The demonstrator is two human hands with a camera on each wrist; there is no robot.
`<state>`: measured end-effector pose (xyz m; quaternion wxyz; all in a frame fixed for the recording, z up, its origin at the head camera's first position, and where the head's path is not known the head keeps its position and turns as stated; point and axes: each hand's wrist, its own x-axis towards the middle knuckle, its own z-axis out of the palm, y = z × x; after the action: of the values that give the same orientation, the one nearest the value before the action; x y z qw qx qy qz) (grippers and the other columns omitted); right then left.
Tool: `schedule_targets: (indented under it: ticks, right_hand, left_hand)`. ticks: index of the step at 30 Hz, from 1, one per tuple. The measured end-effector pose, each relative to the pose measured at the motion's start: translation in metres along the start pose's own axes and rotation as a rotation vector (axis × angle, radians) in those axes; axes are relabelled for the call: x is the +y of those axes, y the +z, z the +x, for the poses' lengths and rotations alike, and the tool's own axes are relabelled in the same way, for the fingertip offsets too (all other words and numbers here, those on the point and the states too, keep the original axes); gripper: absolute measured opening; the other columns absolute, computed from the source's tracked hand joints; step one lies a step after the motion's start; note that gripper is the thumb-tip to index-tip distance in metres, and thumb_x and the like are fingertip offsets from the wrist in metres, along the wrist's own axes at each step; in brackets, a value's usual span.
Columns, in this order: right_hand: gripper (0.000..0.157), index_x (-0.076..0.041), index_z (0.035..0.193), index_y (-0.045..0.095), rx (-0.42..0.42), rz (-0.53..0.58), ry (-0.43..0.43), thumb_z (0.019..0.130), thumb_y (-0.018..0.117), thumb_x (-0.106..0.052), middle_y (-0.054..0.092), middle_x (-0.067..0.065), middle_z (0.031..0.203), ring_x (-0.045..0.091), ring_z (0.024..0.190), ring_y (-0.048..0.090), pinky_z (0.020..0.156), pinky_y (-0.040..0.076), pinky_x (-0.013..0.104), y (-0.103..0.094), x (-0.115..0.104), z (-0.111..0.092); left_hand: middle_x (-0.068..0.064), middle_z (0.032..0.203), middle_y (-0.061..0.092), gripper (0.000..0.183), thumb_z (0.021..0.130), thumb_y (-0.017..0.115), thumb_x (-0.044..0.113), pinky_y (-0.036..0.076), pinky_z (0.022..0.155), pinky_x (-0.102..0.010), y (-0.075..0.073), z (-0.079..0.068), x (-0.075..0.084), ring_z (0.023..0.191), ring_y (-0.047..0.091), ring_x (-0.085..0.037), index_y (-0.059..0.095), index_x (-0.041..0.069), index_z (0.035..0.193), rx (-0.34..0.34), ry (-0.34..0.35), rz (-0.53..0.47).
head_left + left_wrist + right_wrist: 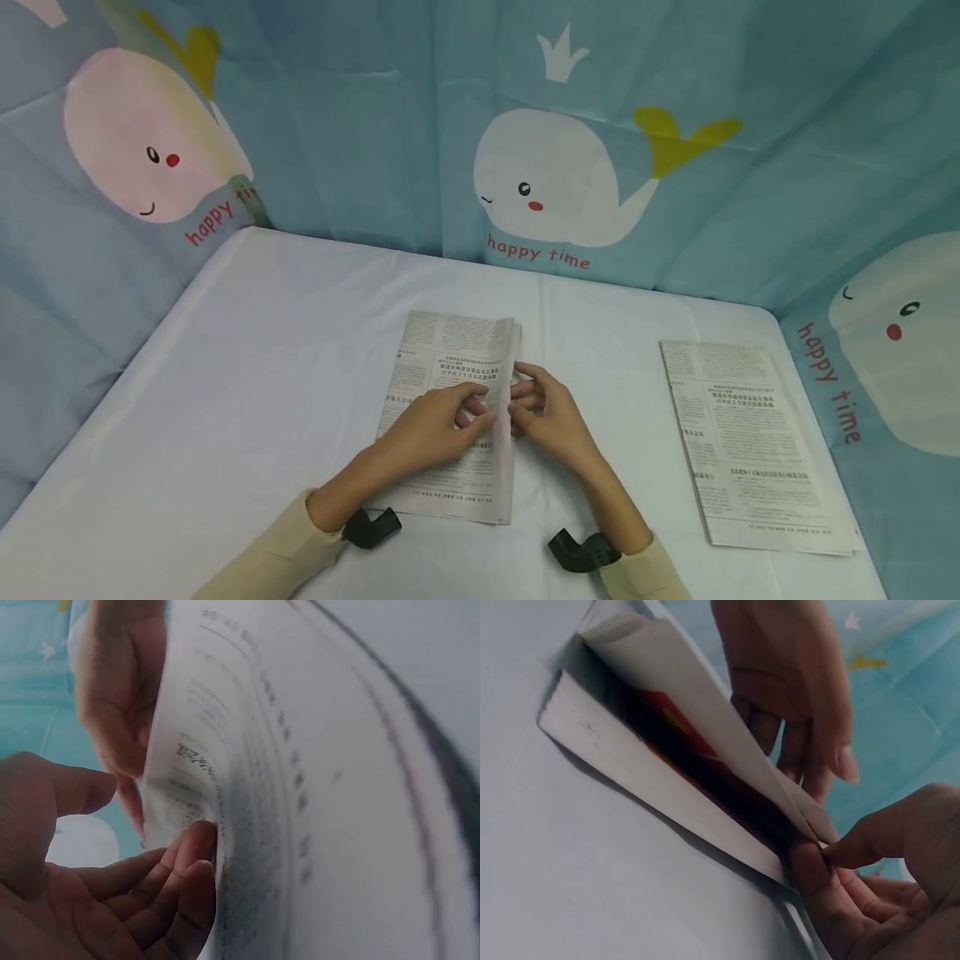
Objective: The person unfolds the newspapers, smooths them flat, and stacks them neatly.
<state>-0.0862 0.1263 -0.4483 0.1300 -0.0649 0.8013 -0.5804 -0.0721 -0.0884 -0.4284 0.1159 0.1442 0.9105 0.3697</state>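
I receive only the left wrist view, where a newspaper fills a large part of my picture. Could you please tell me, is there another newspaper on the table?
Observer: Yes. In the head view, a second newspaper lies on the table, to the person's right of the held newspaper.
Operator: Thank you. On my side the fingertips of the right hand are not clear. What do they do?
Observer: In the right wrist view, the right hand pinches an edge of the held newspaper between thumb and finger.
Operator: And is any colour visible inside the fold?
Observer: Yes, the right wrist view shows a red patch inside it.
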Motion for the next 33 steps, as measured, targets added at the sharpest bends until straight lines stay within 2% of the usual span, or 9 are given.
schedule_targets:
  ticks: [5,9,13,23,30,33]
  right_hand:
    - [0.064,-0.004,0.155,0.048,0.013,-0.009,-0.013,0.094,0.068,0.003,0.075,0.020,0.114,0.020,0.089,0.077,0.072,0.061,0.024,0.008,-0.002,0.000]
    - [0.060,-0.001,0.151,0.053,0.016,-0.064,-0.046,0.094,0.072,-0.001,0.076,0.016,0.106,0.015,0.087,0.074,0.076,0.057,0.021,0.013,-0.004,-0.003]
    - [0.057,0.000,0.148,0.056,0.021,-0.107,-0.058,0.094,0.076,-0.005,0.076,0.011,0.104,0.013,0.085,0.073,0.080,0.056,0.020,0.016,-0.007,-0.005]
    - [0.054,0.003,0.148,0.054,-0.065,-0.074,-0.075,0.098,0.073,-0.006,0.072,0.017,0.110,0.014,0.091,0.075,0.080,0.059,0.022,0.012,-0.008,-0.006]
    - [0.054,-0.002,0.148,0.056,-0.105,-0.009,-0.049,0.098,0.074,-0.009,0.075,0.018,0.113,0.018,0.094,0.078,0.074,0.062,0.025,0.013,-0.009,-0.005]
    - [0.052,0.000,0.147,0.056,-0.096,-0.033,-0.062,0.098,0.072,-0.007,0.075,0.019,0.112,0.020,0.094,0.078,0.076,0.060,0.023,0.013,-0.009,-0.006]
  left_hand:
    - [0.005,0.106,0.078,0.049,0.102,0.068,0.045,0.052,0.071,-0.025,0.002,0.000,0.000,0.078,0.063,-0.001,0.070,0.010,0.135,-0.010,-0.025,-0.024]
    - [0.005,0.101,0.076,0.045,0.102,0.068,0.045,0.049,0.067,-0.024,0.004,0.000,0.000,0.073,0.060,-0.004,0.072,0.011,0.131,-0.003,-0.033,-0.035]
    - [0.006,0.101,0.077,0.042,0.102,0.067,0.047,0.050,0.069,-0.025,0.003,0.002,-0.002,0.073,0.060,-0.003,0.074,0.014,0.128,-0.007,-0.040,-0.048]
    - [0.006,0.101,0.076,0.048,0.097,0.076,0.044,0.053,0.071,-0.024,-0.001,0.002,-0.010,0.074,0.063,-0.002,0.069,0.010,0.130,-0.076,0.016,-0.084]
    - [0.003,0.105,0.074,0.043,0.098,0.069,0.026,0.053,0.070,-0.026,-0.005,0.002,-0.009,0.077,0.064,-0.006,0.064,0.006,0.136,-0.130,-0.006,-0.107]
    - [0.001,0.104,0.073,0.039,0.095,0.065,0.018,0.052,0.069,-0.027,-0.004,0.002,-0.008,0.078,0.063,-0.008,0.066,0.006,0.132,-0.113,-0.029,-0.102]
